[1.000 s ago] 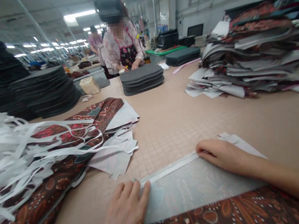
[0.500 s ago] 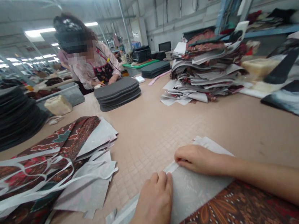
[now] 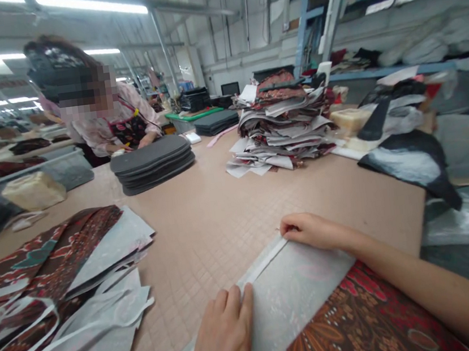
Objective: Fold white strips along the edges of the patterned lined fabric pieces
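A patterned brown fabric piece (image 3: 346, 321) lies in front of me, with a pale grey backing (image 3: 284, 300) folded up along its far side. A narrow white strip (image 3: 264, 262) runs along the backing's far edge. My left hand (image 3: 226, 333) rests palm down on the backing, its fingertips at the strip, fingers extended. At the strip's far right end, my right hand (image 3: 305, 230) has its fingers closed in a pinch on the edge of the backing.
Patterned pieces with white straps (image 3: 86, 256) lie at left. Dark oval pads (image 3: 151, 163) are stacked before a person (image 3: 94, 113) working across the table (image 3: 220, 200). A tall fabric pile (image 3: 283, 121) stands at back right, near a black item (image 3: 408, 163).
The view has turned right. My right hand has moved to the far corner of the backing, and more of the white strip shows between my hands, which are farther apart.
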A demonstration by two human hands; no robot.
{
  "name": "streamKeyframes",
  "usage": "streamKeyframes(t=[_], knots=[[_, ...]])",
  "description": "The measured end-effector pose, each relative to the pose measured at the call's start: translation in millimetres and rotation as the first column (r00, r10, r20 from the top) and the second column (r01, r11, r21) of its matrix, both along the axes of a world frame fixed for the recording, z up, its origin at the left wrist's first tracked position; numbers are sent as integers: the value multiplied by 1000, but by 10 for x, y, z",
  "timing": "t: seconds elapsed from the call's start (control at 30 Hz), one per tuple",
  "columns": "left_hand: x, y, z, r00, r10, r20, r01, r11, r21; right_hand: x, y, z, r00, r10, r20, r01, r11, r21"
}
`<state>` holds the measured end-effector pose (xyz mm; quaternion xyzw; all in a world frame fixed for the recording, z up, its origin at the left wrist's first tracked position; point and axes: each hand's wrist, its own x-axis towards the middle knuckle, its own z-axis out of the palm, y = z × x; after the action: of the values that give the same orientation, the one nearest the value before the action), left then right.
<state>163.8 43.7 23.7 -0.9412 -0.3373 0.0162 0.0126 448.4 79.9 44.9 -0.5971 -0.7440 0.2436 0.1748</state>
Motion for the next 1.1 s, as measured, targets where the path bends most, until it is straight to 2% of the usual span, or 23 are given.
streamKeyframes(t=[0.1,0.3,0.63,0.7,0.77,0.83,0.87,0.93,1.0,1.03,1.1], knots=[[-8,21,13,1000,2,4,-2,1000,-28,59,27,-38,998,-35,-50,35,999,-1],[-14,14,8,1000,18,-12,-19,999,-27,44,59,-59,995,-86,-46,87,996,24],[25,-12,16,997,54,-48,-55,998,-23,20,74,-5,996,-71,56,70,997,17],[20,-5,28,998,50,-40,-52,997,-50,21,77,0,992,-49,113,44,998,52],[23,4,29,998,55,-27,-57,997,-60,-10,58,4,979,-46,197,16,988,153],[29,14,7,998,62,-20,-63,997,-48,-88,-1,11,963,-2,269,-69,965,252],[26,19,-13,998,58,-18,-58,997,-40,-139,-45,16,955,64,290,-145,953,265],[-10,27,-64,999,48,-7,-48,999,-16,-235,-152,29,921,253,296,-325,917,229],[-100,29,-106,999,24,23,-24,1000,6,-274,-250,40,883,384,271,-438,881,178],[-163,28,-112,999,7,45,-7,1000,10,-261,-285,44,881,398,256,-445,880,164],[-295,31,-79,995,-21,95,23,999,-21,-174,-320,44,911,347,223,-384,910,153]])
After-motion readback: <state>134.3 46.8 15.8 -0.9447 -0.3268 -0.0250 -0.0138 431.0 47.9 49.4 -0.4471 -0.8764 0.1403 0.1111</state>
